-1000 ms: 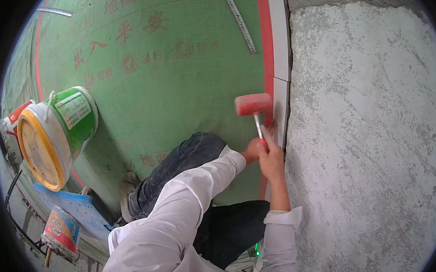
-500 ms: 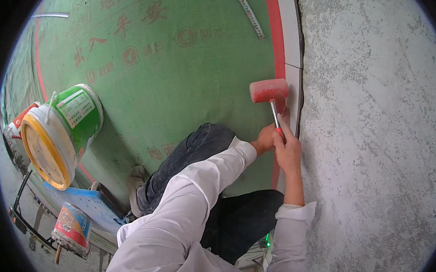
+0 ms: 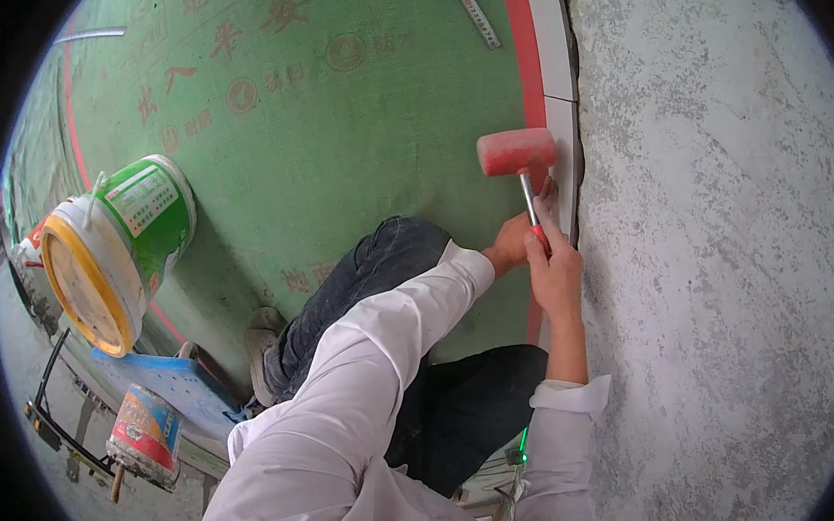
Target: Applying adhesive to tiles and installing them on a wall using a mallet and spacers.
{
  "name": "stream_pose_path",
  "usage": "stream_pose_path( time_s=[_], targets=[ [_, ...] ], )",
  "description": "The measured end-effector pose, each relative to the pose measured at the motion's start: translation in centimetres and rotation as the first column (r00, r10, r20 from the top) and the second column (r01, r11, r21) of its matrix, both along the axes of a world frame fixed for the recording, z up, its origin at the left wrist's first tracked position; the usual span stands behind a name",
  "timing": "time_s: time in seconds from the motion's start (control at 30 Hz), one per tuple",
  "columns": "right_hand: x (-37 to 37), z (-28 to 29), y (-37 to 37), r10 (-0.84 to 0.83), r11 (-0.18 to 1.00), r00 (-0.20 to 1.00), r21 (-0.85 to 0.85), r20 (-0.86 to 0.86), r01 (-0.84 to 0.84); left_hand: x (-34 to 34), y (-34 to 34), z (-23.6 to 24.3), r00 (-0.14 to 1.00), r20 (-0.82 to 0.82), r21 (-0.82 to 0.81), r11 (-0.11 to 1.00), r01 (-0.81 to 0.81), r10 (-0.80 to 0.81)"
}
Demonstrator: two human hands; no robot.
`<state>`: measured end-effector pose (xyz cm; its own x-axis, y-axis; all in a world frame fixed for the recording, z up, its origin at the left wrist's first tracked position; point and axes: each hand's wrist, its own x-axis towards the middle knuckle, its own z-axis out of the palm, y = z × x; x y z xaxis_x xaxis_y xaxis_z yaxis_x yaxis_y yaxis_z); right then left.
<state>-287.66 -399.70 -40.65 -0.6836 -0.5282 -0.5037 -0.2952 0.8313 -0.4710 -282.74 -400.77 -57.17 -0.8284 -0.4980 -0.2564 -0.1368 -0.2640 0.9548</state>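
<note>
My right hand [image 3: 558,273] grips the red handle of a rubber mallet [image 3: 517,153]. Its metal shaft points away from me, and the scuffed red head sits just left of a pale tile strip [image 3: 563,127]. My left hand [image 3: 512,242] reaches in beside and partly behind the right one. Its fingertips show past the mallet shaft, stretched out against the strip; the rest of its fingers are hidden. The strip runs along the foot of a rough grey wall [image 3: 710,248], with a dark gap between them. A tile joint crosses it beyond the mallet.
Green protective sheeting [image 3: 376,145] with a red border covers the floor. A metal tape or ruler [image 3: 474,13] lies beyond the mallet. At left stand a green-and-white bucket [image 3: 146,209], a blue plastic board [image 3: 170,380] and a stained can [image 3: 147,435]. A green light [image 3: 523,457] glows near my right forearm.
Both hands and the mallet appear slightly farther up the picture, while the sheeting and tape have also shifted up as the view moved. The grip on the mallet looks the same.
</note>
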Motion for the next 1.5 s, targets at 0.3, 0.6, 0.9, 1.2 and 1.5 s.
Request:
stream_pose_path(
  time_s=[0.3,0.6,0.9,1.2,1.5],
  targets=[
    [0.6,1.4,0.1,-0.134,0.991,0.986,-0.003,0.097,0.135,-0.1,-0.3,-2.7,0.998,-0.004,-0.232,0.970,0.065,-0.068],
    [2.7,6.5,2.6,-0.216,0.976,0.962,0.057,0.168,0.209,-0.4,-1.3,-0.1,0.878,0.180,0.013,0.894,0.449,-0.444],
    [12.5,18.8,14.9,-0.217,0.962,0.968,-0.139,0.126,0.234,1.6,-3.0,-2.0,0.969,0.012,-0.299,0.923,0.241,-0.249],
    [15.9,14.7,29.8,-0.109,0.954,0.982,-0.263,0.151,0.146,0.8,-1.9,1.2,0.828,0.374,-0.379,0.746,0.547,-0.418],
    [32.5,0.6,43.4,-0.586,0.703,0.794,-0.388,0.161,0.596,0.3,2.7,-1.7,0.740,0.197,-0.031,0.750,0.661,-0.643]
  ],
)
